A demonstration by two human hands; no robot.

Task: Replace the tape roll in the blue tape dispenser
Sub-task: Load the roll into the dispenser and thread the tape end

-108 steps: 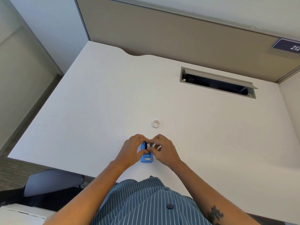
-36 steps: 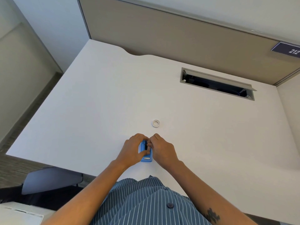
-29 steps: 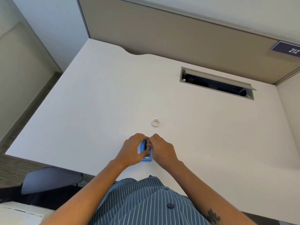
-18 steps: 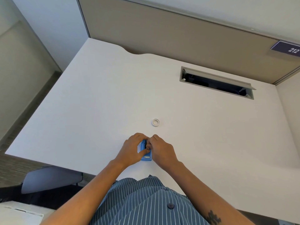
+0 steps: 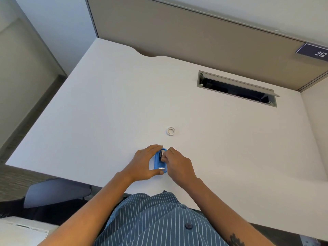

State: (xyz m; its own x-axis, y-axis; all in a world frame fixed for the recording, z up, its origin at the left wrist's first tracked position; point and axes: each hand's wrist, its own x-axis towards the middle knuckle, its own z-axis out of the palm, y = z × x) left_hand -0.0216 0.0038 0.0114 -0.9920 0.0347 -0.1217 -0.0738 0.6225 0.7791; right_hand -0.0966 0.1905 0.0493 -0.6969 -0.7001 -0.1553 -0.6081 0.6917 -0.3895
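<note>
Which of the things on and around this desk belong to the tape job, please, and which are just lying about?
Part of the job:
- blue tape dispenser, held by the left hand
- right hand, fingers at the dispenser's roll slot
- white ring, lying apart on the desk

Just there:
- open cable hatch
- number sign
- chair

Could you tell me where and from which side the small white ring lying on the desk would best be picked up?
The white ring lies flat on the desk, alone, beyond both hands. It is probably best taken from straight above, with finger and thumb pinching opposite sides of its outer rim. It is low and thin, so a sideways approach offers little to hold; the open centre also allows one fingertip inside.
</note>
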